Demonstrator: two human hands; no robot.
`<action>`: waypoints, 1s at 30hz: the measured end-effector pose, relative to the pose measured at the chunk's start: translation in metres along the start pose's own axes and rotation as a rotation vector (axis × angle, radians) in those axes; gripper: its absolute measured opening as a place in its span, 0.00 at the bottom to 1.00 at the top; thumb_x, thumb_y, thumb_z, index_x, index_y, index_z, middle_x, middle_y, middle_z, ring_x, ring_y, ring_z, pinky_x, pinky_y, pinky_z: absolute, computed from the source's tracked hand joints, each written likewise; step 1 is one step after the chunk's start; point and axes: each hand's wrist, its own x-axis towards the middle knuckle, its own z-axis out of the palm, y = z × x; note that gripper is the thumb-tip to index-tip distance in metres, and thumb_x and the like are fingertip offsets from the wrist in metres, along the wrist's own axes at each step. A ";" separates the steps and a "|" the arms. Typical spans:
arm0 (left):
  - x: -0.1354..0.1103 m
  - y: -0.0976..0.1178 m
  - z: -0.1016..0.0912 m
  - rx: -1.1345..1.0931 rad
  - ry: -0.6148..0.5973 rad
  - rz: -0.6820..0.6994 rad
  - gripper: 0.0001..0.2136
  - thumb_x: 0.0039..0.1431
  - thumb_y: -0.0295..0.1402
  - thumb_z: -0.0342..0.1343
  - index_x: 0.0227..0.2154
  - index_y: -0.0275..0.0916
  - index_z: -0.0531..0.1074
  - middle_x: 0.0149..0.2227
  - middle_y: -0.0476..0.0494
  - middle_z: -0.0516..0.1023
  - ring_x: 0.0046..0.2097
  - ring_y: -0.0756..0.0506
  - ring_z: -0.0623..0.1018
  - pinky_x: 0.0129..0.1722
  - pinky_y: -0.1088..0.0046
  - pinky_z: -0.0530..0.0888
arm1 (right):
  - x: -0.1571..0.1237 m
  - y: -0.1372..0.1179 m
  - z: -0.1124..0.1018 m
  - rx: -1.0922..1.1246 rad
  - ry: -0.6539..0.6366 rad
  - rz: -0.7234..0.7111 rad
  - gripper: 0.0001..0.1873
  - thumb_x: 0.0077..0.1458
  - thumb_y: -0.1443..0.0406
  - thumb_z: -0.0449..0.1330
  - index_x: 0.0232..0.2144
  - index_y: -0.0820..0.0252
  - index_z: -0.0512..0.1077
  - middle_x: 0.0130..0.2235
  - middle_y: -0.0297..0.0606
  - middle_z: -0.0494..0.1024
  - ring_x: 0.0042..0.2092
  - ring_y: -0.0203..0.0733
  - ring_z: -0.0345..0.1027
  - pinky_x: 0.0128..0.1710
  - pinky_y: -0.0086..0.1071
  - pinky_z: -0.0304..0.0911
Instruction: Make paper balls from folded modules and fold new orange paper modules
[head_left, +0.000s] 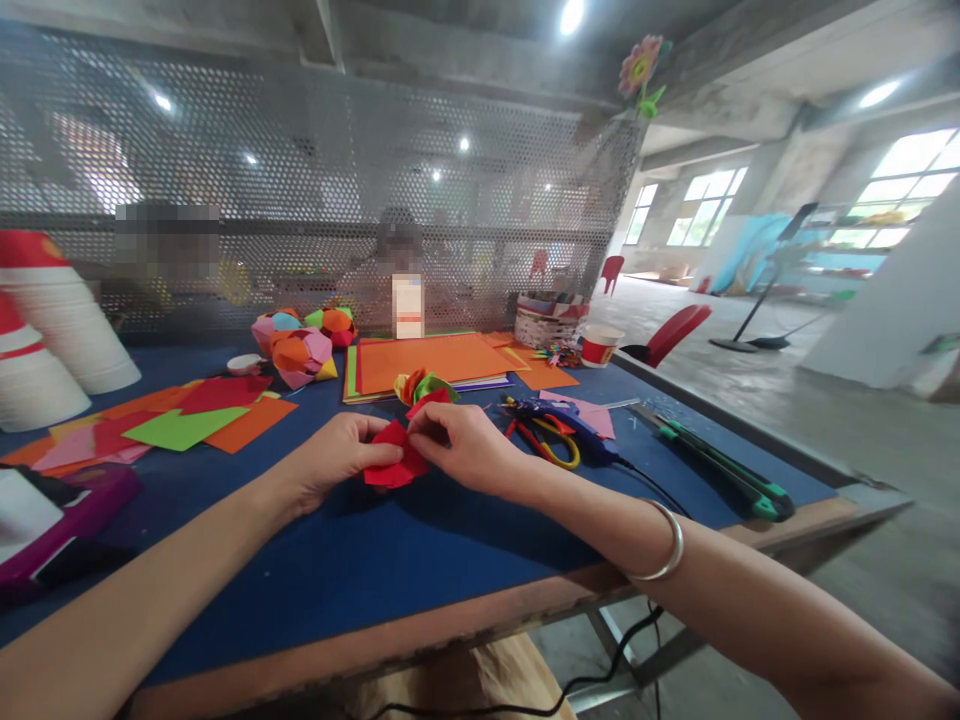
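Observation:
A piece of red paper (391, 470), folded or bent, is held above the blue table between both hands. My left hand (334, 458) pinches its left side with thumb and fingers. On the other side my right hand (469, 448) grips the paper's upper right edge between thumb and fingertips. Part of the red paper is hidden by the fingers. Just behind the hands lie small folded paper pieces (427, 388) in yellow, orange and green. Beyond them rests a stack of coloured sheets (427, 362), orange on top.
To the right lie a blue glue gun (574, 425), yellow-handled scissors (556, 450) and a green-black utility knife (720, 465). Loose paper squares (187, 425), folded paper shapes (300, 350) and stacked paper cups (37, 350) are at left. A perforated screen (300, 170) borders the back.

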 end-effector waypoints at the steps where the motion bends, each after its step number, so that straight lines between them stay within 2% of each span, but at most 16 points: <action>1: 0.000 0.000 0.000 0.007 -0.004 -0.005 0.12 0.29 0.32 0.71 0.24 0.37 0.83 0.24 0.45 0.82 0.25 0.51 0.74 0.27 0.78 0.67 | 0.000 0.000 0.000 -0.013 0.005 -0.003 0.04 0.59 0.73 0.61 0.33 0.62 0.76 0.33 0.36 0.80 0.33 0.35 0.69 0.35 0.29 0.60; 7: 0.002 0.000 0.002 0.029 0.004 -0.003 0.12 0.30 0.34 0.70 0.23 0.37 0.82 0.24 0.47 0.82 0.26 0.51 0.74 0.29 0.77 0.67 | -0.001 0.002 0.001 -0.059 0.029 -0.036 0.05 0.58 0.74 0.63 0.34 0.62 0.76 0.33 0.35 0.80 0.33 0.35 0.68 0.35 0.28 0.60; 12: 0.005 -0.005 0.002 0.023 0.018 0.009 0.11 0.30 0.35 0.69 0.22 0.39 0.81 0.23 0.48 0.82 0.26 0.49 0.75 0.30 0.75 0.68 | -0.003 0.002 0.003 -0.006 0.052 -0.041 0.05 0.58 0.74 0.63 0.34 0.63 0.77 0.34 0.38 0.81 0.34 0.36 0.71 0.37 0.29 0.61; 19: 0.005 0.000 0.002 0.056 0.133 0.037 0.11 0.30 0.38 0.66 0.20 0.38 0.80 0.22 0.47 0.80 0.25 0.51 0.73 0.28 0.76 0.66 | 0.000 0.004 0.004 0.144 0.079 0.074 0.12 0.67 0.70 0.53 0.35 0.60 0.76 0.36 0.37 0.81 0.37 0.36 0.73 0.38 0.28 0.61; 21: 0.004 0.001 0.002 0.045 0.160 0.046 0.12 0.29 0.39 0.66 0.20 0.38 0.80 0.21 0.48 0.80 0.25 0.51 0.73 0.28 0.76 0.67 | 0.000 0.002 0.003 0.138 0.069 0.123 0.13 0.67 0.69 0.53 0.32 0.60 0.74 0.33 0.35 0.79 0.34 0.35 0.70 0.35 0.28 0.59; 25: 0.003 0.002 0.002 0.038 0.217 0.086 0.12 0.29 0.39 0.66 0.20 0.39 0.79 0.23 0.47 0.81 0.26 0.50 0.75 0.30 0.75 0.70 | -0.002 -0.002 0.002 0.076 0.034 0.170 0.18 0.67 0.66 0.55 0.23 0.59 0.65 0.24 0.28 0.68 0.28 0.33 0.59 0.30 0.28 0.51; 28: 0.002 0.001 0.004 0.078 0.250 0.130 0.12 0.31 0.41 0.65 0.20 0.39 0.79 0.22 0.48 0.80 0.25 0.50 0.74 0.28 0.75 0.68 | -0.003 -0.002 0.002 0.094 0.001 0.190 0.19 0.67 0.62 0.55 0.23 0.59 0.66 0.23 0.27 0.66 0.26 0.32 0.57 0.29 0.29 0.49; 30: 0.003 0.000 0.005 0.103 0.255 0.153 0.12 0.33 0.41 0.65 0.20 0.38 0.79 0.21 0.49 0.78 0.24 0.51 0.71 0.26 0.76 0.66 | -0.003 -0.001 0.003 0.103 -0.009 0.198 0.16 0.66 0.62 0.58 0.25 0.59 0.68 0.23 0.27 0.68 0.27 0.32 0.58 0.29 0.29 0.49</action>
